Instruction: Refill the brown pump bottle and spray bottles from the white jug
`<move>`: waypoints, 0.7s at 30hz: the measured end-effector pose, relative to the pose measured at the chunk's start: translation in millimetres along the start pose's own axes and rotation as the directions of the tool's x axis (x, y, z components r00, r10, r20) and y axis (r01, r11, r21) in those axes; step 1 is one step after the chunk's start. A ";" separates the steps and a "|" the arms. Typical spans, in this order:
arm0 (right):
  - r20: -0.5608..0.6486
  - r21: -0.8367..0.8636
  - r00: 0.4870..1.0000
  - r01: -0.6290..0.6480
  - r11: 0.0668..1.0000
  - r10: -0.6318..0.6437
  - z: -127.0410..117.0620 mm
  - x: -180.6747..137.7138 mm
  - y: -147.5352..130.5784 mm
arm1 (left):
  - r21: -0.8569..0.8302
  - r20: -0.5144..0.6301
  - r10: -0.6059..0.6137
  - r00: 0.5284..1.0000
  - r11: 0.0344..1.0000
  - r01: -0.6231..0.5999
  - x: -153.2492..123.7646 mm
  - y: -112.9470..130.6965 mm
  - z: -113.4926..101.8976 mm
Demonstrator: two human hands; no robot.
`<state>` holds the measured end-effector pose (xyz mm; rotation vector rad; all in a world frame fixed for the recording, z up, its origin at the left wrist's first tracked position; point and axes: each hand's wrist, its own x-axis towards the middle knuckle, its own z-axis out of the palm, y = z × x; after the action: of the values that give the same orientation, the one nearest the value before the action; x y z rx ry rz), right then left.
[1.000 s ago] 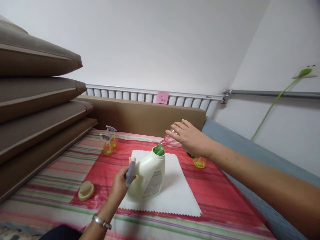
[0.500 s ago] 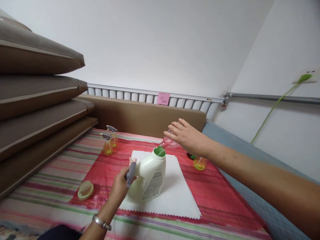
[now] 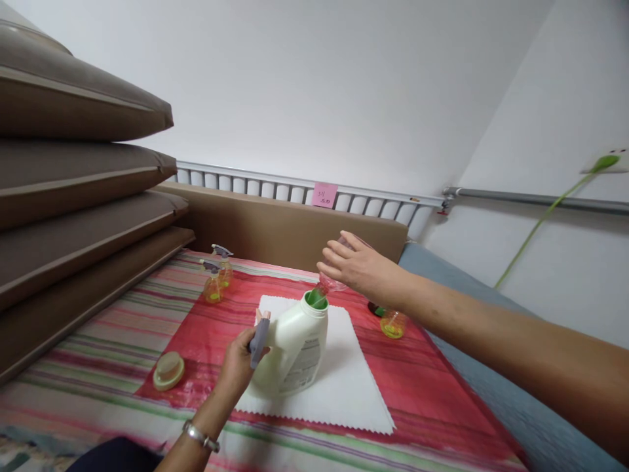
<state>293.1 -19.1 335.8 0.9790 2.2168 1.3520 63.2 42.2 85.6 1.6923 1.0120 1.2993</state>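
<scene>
My left hand (image 3: pixel 236 366) is closed on the handle side of a white jug (image 3: pixel 293 346) with a green mouth, and it also pinches a grey spray-trigger piece (image 3: pixel 259 339). The jug stands on a white cloth (image 3: pixel 339 387). My right hand (image 3: pixel 358 267) grips a clear pinkish bottle (image 3: pixel 332 282), tipped neck-down so its mouth sits at the jug's opening. Most of the bottle is hidden behind my fingers.
Two small yellow spray bottles (image 3: pixel 217 278) stand at the back left of the red mat (image 3: pixel 417 387). A round cream cap (image 3: pixel 168 370) lies at the left. A capless yellow bottle (image 3: pixel 393 323) sits at the right. Brown cushions (image 3: pixel 73 196) are stacked at the left.
My right hand has tilted the clear bottle up more steeply over the jug's mouth. The left hand and jug have stayed in place.
</scene>
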 end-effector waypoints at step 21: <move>0.424 0.897 0.776 -0.432 -0.096 0.466 1.1 -26.9 -138.7 | -0.699 -0.205 -0.109 0.973 0.712 -0.068 7.9 95.1 -78.2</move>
<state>261.0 -79.4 212.1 2.3501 2.8155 -0.5073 1.3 19.5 189.9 0.9431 0.5242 1.6270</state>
